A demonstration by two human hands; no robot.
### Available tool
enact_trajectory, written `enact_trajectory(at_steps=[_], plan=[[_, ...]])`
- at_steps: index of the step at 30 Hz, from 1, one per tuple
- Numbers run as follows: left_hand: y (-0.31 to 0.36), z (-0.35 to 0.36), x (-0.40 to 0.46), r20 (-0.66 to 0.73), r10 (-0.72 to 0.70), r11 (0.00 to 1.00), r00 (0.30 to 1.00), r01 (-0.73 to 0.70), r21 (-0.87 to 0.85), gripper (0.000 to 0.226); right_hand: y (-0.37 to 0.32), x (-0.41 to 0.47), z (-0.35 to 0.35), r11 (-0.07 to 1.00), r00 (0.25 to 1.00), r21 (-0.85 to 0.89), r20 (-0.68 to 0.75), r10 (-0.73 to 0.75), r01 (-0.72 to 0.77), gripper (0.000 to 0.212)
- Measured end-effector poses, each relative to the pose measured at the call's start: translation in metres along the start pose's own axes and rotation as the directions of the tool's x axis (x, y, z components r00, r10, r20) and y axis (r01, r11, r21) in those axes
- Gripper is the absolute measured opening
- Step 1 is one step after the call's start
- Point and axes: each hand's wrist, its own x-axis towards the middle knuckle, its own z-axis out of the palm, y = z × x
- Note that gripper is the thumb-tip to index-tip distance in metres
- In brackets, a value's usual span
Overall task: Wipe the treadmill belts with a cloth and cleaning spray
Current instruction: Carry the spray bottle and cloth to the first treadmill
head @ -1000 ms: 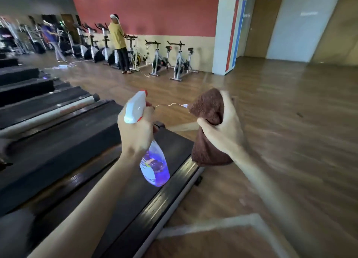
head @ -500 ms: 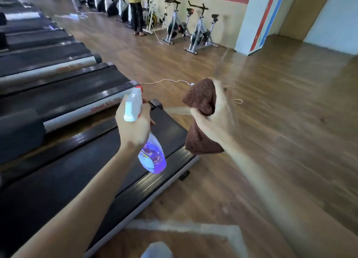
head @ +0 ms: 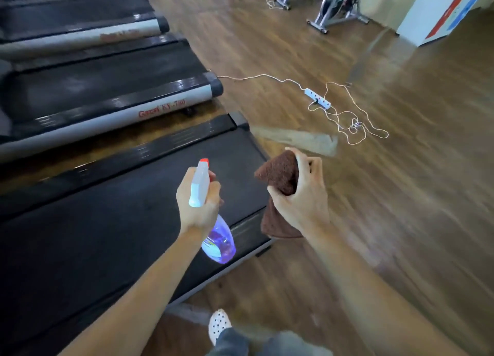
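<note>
Centre frame, the left hand (head: 199, 208) grips a clear purple-liquid spray bottle (head: 213, 235) over the black treadmill belt (head: 107, 222); the right hand (head: 299, 203) clutches a bunched brown cloth (head: 280, 176). Overspray risks slicking the wooden floor (head: 401, 195).

A person's two bare forearms, left hand (head: 199, 208) and right hand (head: 302, 203), no sleeves, watch or rings visible. Near the bottom edge: grey-blue trousers (head: 267, 343) and a white shoe (head: 219, 323) dotted with dark holes.
</note>
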Motion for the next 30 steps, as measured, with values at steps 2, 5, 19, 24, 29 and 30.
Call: enact_trajectory(at_steps=[2, 5, 19, 24, 29, 30], plan=[[-0.022, 0.020, 0.025, -0.032, -0.046, 0.999, 0.998, 0.046, 0.004, 0.009, 0.026, 0.032, 0.029, 1.000, 1.000, 0.009, 0.009, -0.017, 0.016, 0.079], [-0.074, 0.053, 0.066, -0.089, -0.103, 0.993, 0.991, 0.107, 0.048, 0.009, 0.080, 0.069, 0.082, 0.997, 0.996, 0.019, 0.055, -0.075, 0.074, 0.081], [-0.308, 0.175, 0.160, -0.123, -0.171, 0.964, 0.978, 0.191, 0.184, 0.016, 0.296, 0.133, 0.264, 0.994, 0.964, 0.016, 0.244, -0.108, 0.107, 0.084], [-0.355, 0.204, 0.155, -0.054, -0.229, 0.940, 0.972, 0.236, 0.246, 0.026, 0.336, 0.107, 0.269, 0.999, 0.965, 0.032, 0.259, -0.046, 0.039, 0.081], [-0.399, 0.207, 0.143, -0.251, -0.339, 0.888, 0.907, 0.397, 0.233, 0.034, 0.360, 0.063, 0.277, 1.000, 0.945, 0.026, 0.328, -0.015, 0.007, 0.082], [-0.409, 0.198, 0.143, -0.357, -0.358, 0.862, 0.863, 0.452, 0.228, 0.031, 0.361, 0.055, 0.282, 1.000, 0.940, 0.026, 0.340, -0.019, 0.011, 0.082]])
